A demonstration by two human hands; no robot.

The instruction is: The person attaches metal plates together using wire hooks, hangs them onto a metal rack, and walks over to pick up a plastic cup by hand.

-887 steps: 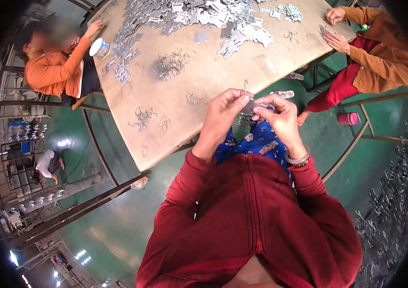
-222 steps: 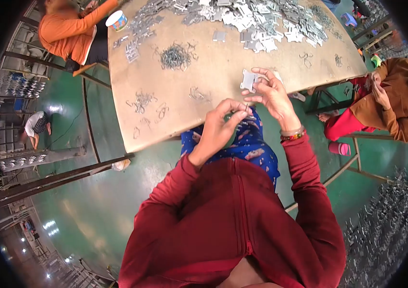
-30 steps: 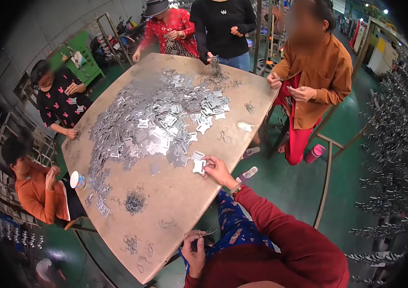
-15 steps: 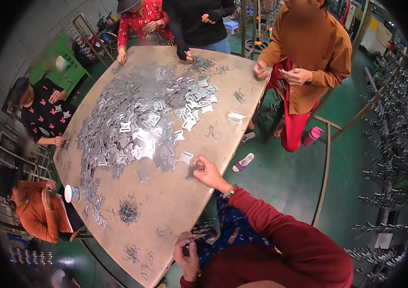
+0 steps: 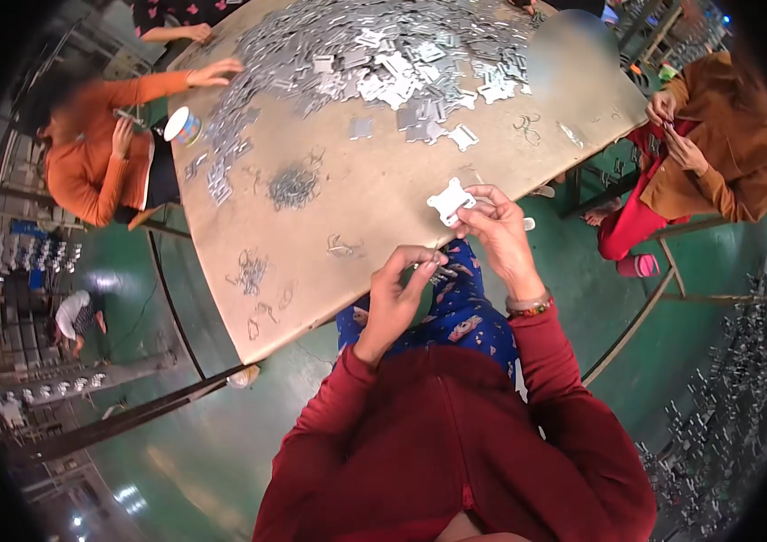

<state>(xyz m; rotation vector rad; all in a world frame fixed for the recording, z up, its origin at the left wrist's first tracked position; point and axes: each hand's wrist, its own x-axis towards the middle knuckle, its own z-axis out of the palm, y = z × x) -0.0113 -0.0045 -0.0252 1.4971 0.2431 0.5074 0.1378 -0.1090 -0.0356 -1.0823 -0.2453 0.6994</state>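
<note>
My right hand (image 5: 503, 233) pinches a flat silver metal plate (image 5: 449, 202) with notched corners and a slot, held up over the table's near edge. To its left and a bit lower, my left hand (image 5: 402, 294) is closed, thumb against fingers, on small thin bent wires (image 5: 442, 261); their exact shape is partly hidden by the fingertips. The two hands are close together but apart. One loose metal plate (image 5: 463, 137) lies on the table beyond my right hand, and a small cluster of bent wires (image 5: 343, 246) lies left of my left hand.
A large heap of metal plates (image 5: 374, 68) covers the far part of the table (image 5: 383, 172). A wire pile (image 5: 294, 185) and a smaller one (image 5: 251, 271) lie at left, near a paper cup (image 5: 183, 126). Co-workers sit left (image 5: 85, 172) and right (image 5: 718, 135).
My view has tilted down and turned. My right hand has come from the tabletop back towards me and now holds a plate. My left hand has risen beside it. The orange-sleeved co-worker reaches towards the heap.
</note>
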